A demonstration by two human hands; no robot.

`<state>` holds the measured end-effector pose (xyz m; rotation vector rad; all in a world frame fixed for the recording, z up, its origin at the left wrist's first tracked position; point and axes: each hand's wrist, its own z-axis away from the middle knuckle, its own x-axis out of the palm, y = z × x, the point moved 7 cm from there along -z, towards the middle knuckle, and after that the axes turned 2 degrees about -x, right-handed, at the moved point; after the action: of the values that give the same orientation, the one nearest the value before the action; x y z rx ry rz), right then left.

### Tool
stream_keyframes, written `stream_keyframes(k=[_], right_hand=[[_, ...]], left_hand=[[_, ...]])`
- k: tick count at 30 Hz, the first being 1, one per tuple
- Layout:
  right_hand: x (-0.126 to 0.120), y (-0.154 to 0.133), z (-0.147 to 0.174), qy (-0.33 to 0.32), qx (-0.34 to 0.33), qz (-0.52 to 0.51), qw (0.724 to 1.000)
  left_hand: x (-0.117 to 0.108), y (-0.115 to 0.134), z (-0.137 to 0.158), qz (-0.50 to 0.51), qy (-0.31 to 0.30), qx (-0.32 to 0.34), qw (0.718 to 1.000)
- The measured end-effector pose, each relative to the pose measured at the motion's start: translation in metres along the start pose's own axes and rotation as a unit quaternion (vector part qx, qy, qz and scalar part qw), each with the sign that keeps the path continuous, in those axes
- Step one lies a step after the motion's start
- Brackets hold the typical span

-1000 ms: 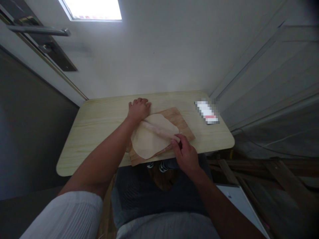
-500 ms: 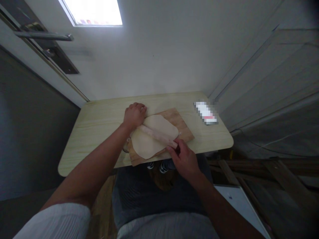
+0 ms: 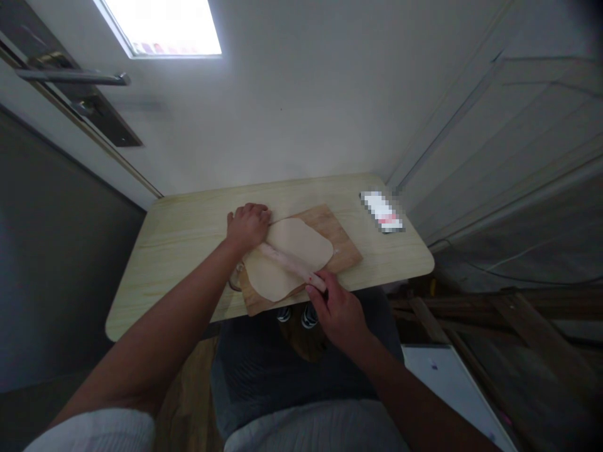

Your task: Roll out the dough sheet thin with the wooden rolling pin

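A pale wooden rolling pin (image 3: 291, 264) lies slantwise across a flat, rolled-out sheet of dough (image 3: 301, 238). The dough rests on a brown wooden board (image 3: 346, 246), covering much of it. My right hand (image 3: 340, 311) is closed around the pin's near right end, with thumb and fingers wrapped on it. At the pin's far left end, my left hand (image 3: 249, 226) lies over it with bent fingers; the hand hides that tip. Beside the board's left edge, partly behind my left wrist, sits a small rounded object (image 3: 235, 278) whose kind I cannot make out.
The light wood table (image 3: 174, 251) stands against a white door (image 3: 282, 138) with a metal handle (image 3: 75, 77). A phone-like item (image 3: 382, 212), blurred out, lies at the table's right. Wooden beams (image 3: 471, 304) and a white panel (image 3: 450, 386) are at lower right.
Both hands have drawn the rolling pin a little toward my body across the dough. The whole view has shifted slightly.
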<state>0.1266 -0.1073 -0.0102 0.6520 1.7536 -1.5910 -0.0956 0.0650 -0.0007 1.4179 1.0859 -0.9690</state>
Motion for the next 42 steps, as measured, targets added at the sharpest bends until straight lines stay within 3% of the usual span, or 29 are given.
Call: stream_keyframes(k=[12,26,34,42], right_hand=[[-0.025,0.019,-0.020,0.040,0.058,-0.008,0.997],[-0.033,0.027,-0.042,0.055,0.072,0.066,0.994],[-0.023,0.021,-0.029,0.025,0.070,0.058,0.996],[0.005,-0.002,-0.002,-0.048,0.024,0.129,0.990]], left_hand=[[0.002,0.035,-0.039,-0.011,0.045,0.000,0.999],[-0.001,0.061,-0.066,-0.001,0.084,0.012,0.996],[-0.005,0.050,-0.049,-0.006,0.088,0.030,0.996],[-0.005,0.017,-0.014,0.005,0.035,0.018,0.999]])
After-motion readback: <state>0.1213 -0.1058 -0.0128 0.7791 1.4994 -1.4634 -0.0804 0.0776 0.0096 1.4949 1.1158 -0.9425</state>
